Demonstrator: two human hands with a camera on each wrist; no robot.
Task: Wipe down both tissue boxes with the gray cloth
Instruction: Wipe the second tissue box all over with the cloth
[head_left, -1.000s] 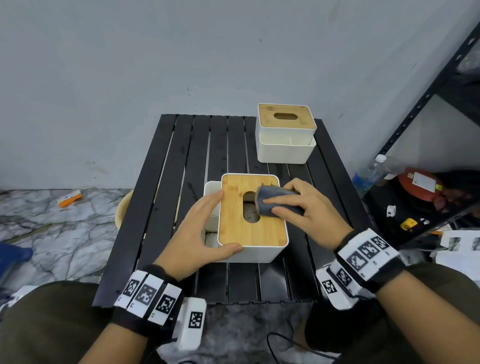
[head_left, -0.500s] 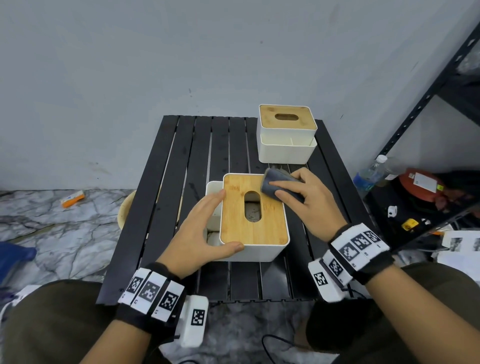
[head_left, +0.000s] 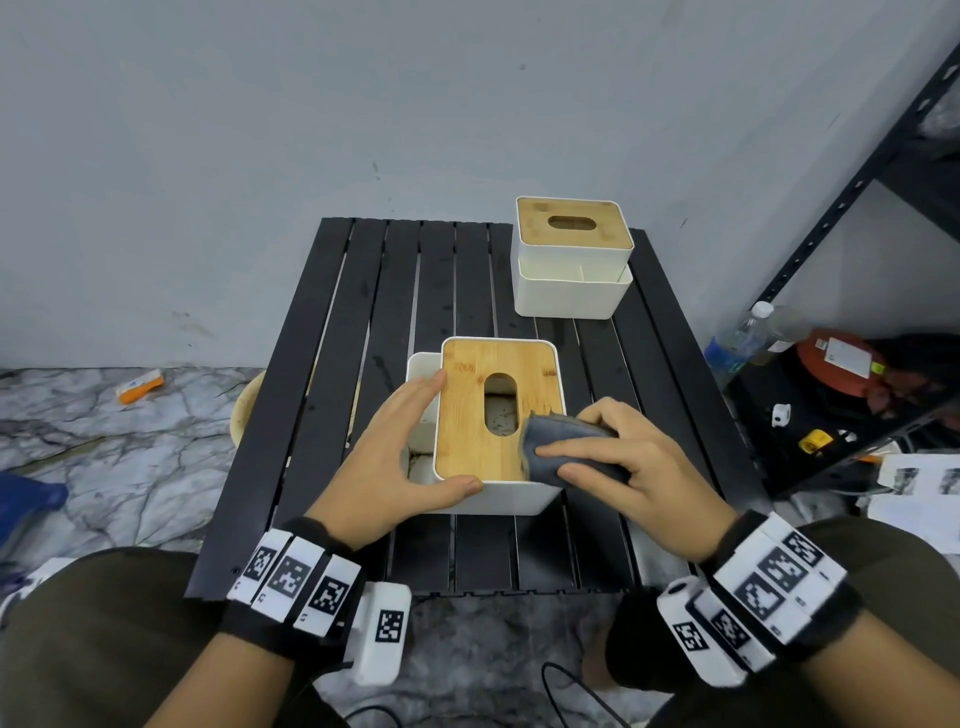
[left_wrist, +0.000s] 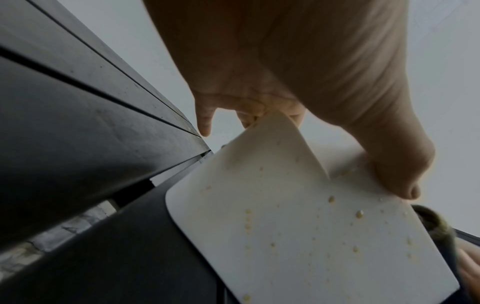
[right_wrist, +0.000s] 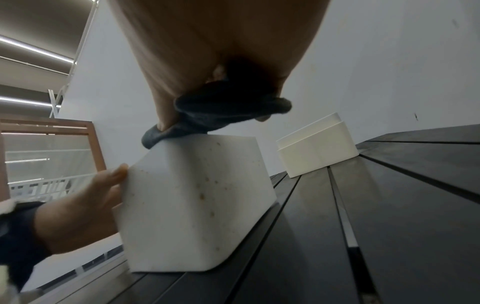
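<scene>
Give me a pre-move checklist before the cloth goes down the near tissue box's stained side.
1. Gray cloth gripped by right hand: ok.
2. Left hand steadies near tissue box, thumb on the front edge, fingers at the lid's left edge: ok.
3. Bamboo lid seated flat: ok.
4. Box side free of stains: not ok, brownish spots show in both wrist views.
5. Far tissue box stands apart, out of the wiping path: ok.
6. Far box already wiped: cannot tell.
</scene>
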